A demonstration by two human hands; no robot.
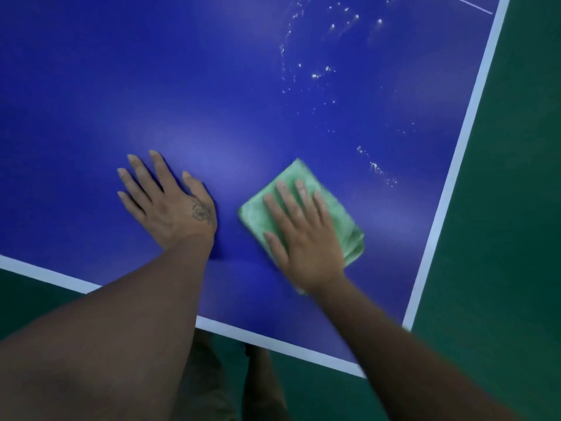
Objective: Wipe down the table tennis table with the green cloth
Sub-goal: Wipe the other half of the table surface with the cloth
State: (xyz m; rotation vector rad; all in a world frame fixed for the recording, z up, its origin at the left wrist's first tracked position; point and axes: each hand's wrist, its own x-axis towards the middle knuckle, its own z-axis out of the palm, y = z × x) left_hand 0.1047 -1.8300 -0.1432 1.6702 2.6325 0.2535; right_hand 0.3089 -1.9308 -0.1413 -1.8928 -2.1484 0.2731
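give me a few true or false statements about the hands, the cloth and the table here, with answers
1. The right hand presses flat on the cloth. True.
2. The left hand holds a spray bottle. False: it rests flat on the bare table, holding nothing.
3. White droplets lie on the table beyond the cloth, toward the far right. True.
4. The cloth is red. False: it is green.
5. The cloth hangs over the table's edge. False: it lies wholly on the blue surface, inside the white border.
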